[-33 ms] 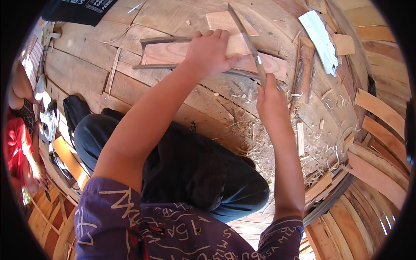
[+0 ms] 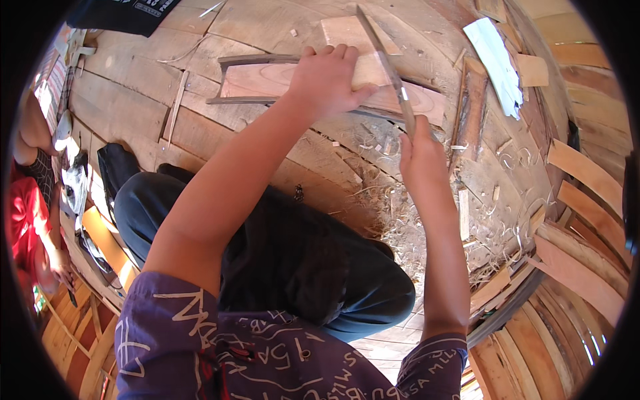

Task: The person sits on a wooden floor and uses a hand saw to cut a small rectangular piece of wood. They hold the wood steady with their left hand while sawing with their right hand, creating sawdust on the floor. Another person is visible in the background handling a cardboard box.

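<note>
My left hand (image 2: 325, 79) lies over a small pale wood block (image 2: 371, 71), its fingers curled across the top and the thumb along the near side. Beneath the block is a pinkish grained board (image 2: 247, 81), set within a dark-edged wooden frame (image 2: 230, 101). My right hand (image 2: 421, 143) grips the handle of a long knife (image 2: 380, 50). Its narrow blade slants up and away to the left, passing against the block's right end. Whether the edge has entered the wood cannot be made out.
Shavings (image 2: 400, 213) litter the plank floor (image 2: 127, 93) by my right forearm. A bark-edged wood piece (image 2: 470, 110) and a white sheet (image 2: 495, 67) lie at right. Curved planks (image 2: 583, 170) line the right side. At the far left sits another person in red (image 2: 30, 220).
The view has shifted very slightly. My right hand and the knife sit a touch farther right; my left hand keeps its place on the block.
</note>
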Demonstrator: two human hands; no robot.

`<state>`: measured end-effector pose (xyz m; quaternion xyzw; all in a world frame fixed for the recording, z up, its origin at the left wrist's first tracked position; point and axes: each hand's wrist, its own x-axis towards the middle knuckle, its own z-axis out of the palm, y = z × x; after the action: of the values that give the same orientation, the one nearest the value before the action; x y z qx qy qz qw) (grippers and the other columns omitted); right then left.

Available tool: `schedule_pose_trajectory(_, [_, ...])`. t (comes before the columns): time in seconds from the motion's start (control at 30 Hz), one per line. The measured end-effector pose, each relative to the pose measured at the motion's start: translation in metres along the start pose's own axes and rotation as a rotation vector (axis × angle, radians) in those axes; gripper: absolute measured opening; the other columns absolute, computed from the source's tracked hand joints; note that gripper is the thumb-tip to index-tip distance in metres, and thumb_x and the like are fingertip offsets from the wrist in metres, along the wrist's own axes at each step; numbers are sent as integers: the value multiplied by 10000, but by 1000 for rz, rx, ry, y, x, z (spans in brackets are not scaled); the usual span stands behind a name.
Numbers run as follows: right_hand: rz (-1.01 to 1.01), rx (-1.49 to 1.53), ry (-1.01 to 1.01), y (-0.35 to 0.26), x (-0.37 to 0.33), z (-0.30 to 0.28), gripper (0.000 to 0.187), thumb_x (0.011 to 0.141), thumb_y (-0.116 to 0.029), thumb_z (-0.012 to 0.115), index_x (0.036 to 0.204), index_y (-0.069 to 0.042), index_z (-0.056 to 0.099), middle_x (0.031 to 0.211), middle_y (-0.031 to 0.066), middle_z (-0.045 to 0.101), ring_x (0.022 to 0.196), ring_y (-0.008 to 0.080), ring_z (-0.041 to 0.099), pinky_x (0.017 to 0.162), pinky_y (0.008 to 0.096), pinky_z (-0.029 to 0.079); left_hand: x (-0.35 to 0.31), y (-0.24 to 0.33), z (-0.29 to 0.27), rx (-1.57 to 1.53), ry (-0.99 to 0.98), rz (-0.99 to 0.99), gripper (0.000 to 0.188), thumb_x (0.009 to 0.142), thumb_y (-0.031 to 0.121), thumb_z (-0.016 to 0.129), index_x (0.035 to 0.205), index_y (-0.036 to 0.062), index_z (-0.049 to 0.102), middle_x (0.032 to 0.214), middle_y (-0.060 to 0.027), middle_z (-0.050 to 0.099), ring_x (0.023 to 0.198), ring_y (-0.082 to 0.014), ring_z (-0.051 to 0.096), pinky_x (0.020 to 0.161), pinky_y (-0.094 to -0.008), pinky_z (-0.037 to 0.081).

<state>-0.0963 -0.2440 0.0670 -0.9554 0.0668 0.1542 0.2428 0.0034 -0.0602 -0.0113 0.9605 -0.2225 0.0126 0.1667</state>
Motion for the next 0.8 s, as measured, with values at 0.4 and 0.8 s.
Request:
schedule_pose_trajectory(0.4, [29, -49, -15, -4, -5, -7, 252, 947, -111, 533, 1171, -35, 447, 743, 287, 617, 753, 506, 603, 642, 573, 455, 4, 2, -1, 32, 11, 8, 588, 813, 560, 605, 1048, 22, 585, 986, -102, 636, 973, -250, 623, 817, -461, 432])
schedule_pose_trajectory(0.8, [-55, -71, 14, -6, 14, 2, 174, 939, -89, 524, 1054, -12, 420, 705, 280, 612, 704, 488, 614, 592, 568, 471, 2, -1, -3, 21, -4, 27, 586, 825, 549, 605, 1076, 21, 566, 987, -126, 631, 959, -290, 623, 797, -469, 429])
